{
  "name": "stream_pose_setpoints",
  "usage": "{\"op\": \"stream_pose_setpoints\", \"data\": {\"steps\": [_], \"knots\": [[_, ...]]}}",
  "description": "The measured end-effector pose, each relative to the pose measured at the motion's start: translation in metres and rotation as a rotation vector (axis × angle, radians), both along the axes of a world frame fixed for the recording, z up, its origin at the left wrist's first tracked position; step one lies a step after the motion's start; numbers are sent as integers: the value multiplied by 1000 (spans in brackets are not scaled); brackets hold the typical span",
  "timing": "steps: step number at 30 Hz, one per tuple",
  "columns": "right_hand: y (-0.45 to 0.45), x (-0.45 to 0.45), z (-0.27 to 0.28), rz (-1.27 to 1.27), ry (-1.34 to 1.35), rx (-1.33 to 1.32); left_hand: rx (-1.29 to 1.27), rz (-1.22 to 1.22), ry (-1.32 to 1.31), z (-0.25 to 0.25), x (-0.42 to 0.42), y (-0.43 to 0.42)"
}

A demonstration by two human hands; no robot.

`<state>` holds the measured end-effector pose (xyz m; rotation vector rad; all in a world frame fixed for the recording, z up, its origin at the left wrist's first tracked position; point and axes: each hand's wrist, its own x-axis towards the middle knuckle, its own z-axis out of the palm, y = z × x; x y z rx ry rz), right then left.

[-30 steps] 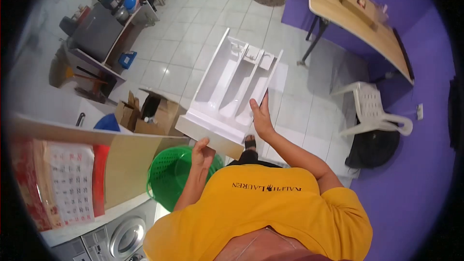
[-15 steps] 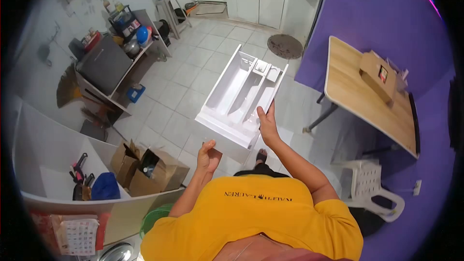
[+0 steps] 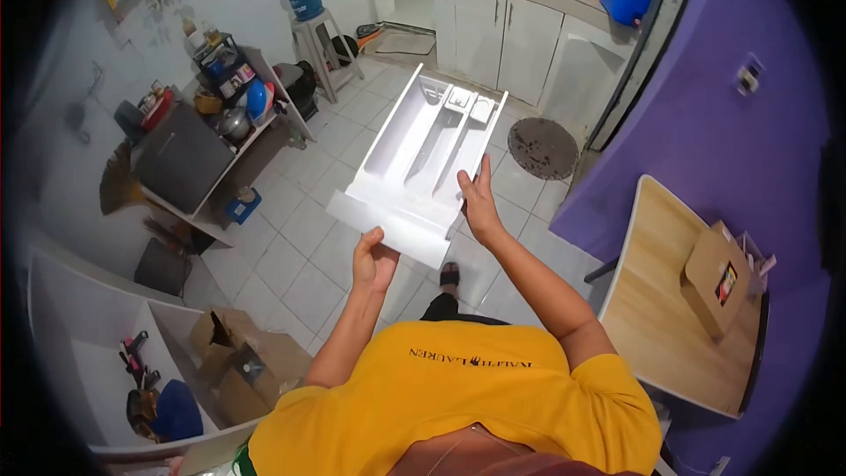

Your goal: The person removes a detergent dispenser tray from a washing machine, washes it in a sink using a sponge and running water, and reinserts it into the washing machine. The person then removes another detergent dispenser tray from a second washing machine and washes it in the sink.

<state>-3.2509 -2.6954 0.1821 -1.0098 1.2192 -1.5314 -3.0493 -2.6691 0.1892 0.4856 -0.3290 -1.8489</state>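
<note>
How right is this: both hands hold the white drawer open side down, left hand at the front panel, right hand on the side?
One error: the head view shows the white drawer held open side up, its compartments visible from above. The rest stands: left hand at the front panel, right hand on the side.

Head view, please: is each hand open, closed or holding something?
Left hand: closed on the front of the white drawer.
Right hand: closed on its right side.
</note>
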Motion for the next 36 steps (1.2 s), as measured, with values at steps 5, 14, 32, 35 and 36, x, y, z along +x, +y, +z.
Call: {"op": "stream_pose_setpoints", "data": {"steps": [5, 14, 32, 35, 36], "knots": [[-119, -61, 17, 131, -202, 49, -62, -8, 5, 5, -66, -154], [-285, -166, 16, 67, -78, -109, -195, -43, 41, 29, -220, -396], [-746, -458, 55, -187, -232, -81, -330, 3, 140, 49, -575, -844], [-819, -506, 48, -172, -230, -193, -322, 23, 205, 50, -618, -902], [-841, -520, 52, -153, -227, -213, -337, 16, 230, 48, -632, -925]]}}
